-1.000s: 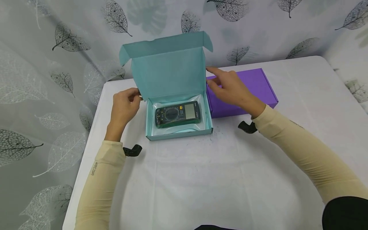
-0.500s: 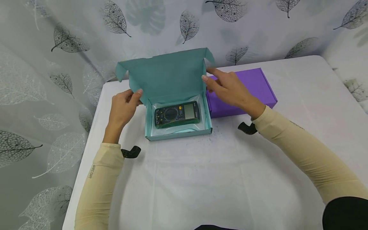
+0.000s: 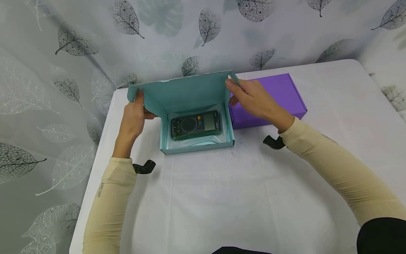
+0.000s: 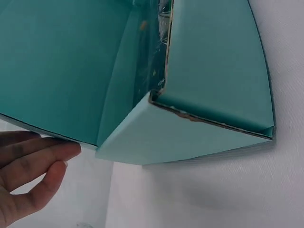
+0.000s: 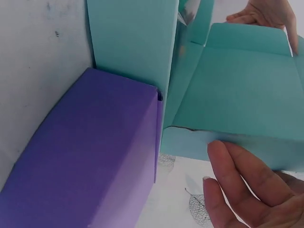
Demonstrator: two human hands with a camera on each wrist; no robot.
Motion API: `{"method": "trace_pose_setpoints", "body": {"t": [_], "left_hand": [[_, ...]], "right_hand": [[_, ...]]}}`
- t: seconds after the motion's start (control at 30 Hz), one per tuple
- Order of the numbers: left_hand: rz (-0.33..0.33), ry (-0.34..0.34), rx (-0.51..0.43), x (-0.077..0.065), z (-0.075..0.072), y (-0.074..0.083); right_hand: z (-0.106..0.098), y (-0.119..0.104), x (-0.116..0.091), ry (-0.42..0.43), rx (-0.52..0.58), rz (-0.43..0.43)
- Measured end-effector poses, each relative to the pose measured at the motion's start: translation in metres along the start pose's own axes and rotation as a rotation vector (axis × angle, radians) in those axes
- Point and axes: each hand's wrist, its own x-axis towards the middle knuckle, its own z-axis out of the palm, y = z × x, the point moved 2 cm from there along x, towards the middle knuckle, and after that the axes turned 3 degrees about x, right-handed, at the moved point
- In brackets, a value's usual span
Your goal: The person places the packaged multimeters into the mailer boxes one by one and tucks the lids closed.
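Note:
A teal cardboard mailer box (image 3: 198, 149) stands on the table, its lid (image 3: 193, 90) raised and leaning forward over the tray. Inside it a dark green digital multimeter (image 3: 195, 125) lies on clear plastic wrapping. My left hand (image 3: 132, 114) is at the lid's left side; in the left wrist view its extended fingers (image 4: 47, 154) touch the lid's outer edge. On the other side my right hand (image 3: 253, 98) touches the lid's right edge, and the right wrist view has its fingertips (image 5: 219, 153) against the side flap.
A closed purple box (image 3: 279, 91) sits right beside the teal box's right wall. White cloth covers the table (image 3: 215, 197). A leaf-patterned curtain (image 3: 171, 38) hangs close behind the table and along its left.
The lid has swung forward and down from nearly upright. My left hand has shifted up along its left edge, and my right thumb has come to the right flap.

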Motion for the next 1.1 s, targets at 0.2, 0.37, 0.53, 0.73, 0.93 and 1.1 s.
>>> {"method": "trace_pose_setpoints", "body": {"t": [0.2,0.37,0.53,0.73,0.93,1.1], "left_hand": [[-0.01,-0.019,-0.029,-0.002,0.0,-0.003],[-0.017,-0.052,-0.069,-0.003,0.0,-0.007],[-0.025,-0.068,-0.08,-0.005,-0.002,-0.011],[-0.023,-0.075,-0.082,-0.007,-0.002,-0.014],[0.021,-0.085,-0.081,-0.01,-0.002,-0.017],[0.049,-0.087,-0.07,-0.012,-0.002,-0.019]], "right_hand": [[0.0,0.002,-0.001,-0.018,0.02,0.024],[0.001,0.003,-0.003,-0.029,0.031,0.016],[0.003,0.003,-0.004,-0.025,0.05,0.007],[0.005,0.003,-0.004,-0.031,-0.005,0.009],[0.005,0.003,-0.005,-0.046,-0.04,-0.019],[0.005,0.003,-0.007,-0.063,-0.055,-0.026]]}}
